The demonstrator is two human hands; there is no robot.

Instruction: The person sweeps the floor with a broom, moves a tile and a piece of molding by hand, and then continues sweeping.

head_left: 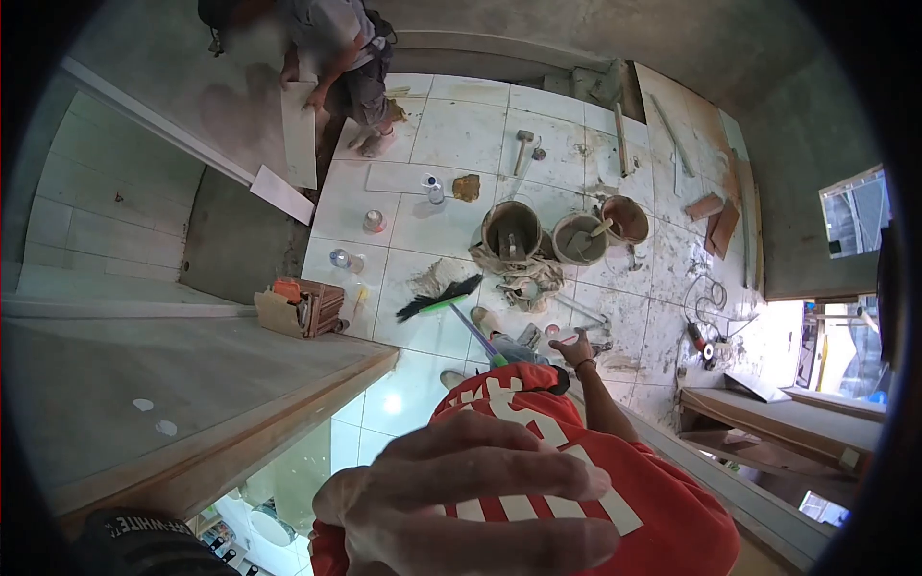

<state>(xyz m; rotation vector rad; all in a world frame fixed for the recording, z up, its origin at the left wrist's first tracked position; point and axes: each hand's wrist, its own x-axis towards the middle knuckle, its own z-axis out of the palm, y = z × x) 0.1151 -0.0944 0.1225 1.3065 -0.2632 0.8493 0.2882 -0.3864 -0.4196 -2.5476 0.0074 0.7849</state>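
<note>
My left hand (pixel 480 490) is large and close to the camera, fingers spread across the front of the red shirt (pixel 663 509); it holds nothing visible. Further out to the right, my right hand (pixel 574 348), with a dark band at the wrist, is held over the floor with thumb and fingers apart. A thin pale line shows between them, too small to make out. Beside my legs a broom (pixel 444 305) with black bristles and a green head touches a heap of pale debris (pixel 442 278). Its purple handle (pixel 473 331) runs up towards my body; what supports it is hidden.
Several buckets, including a dark one (pixel 511 233) and a grey one (pixel 579 239), stand ahead. Bottles (pixel 435 189), a mallet (pixel 523 140) and an angle grinder (pixel 701 342) with its cord lie around. A co-worker (pixel 336 58) handles a board (pixel 300 134). A tile-filled box (pixel 305 307) sits left.
</note>
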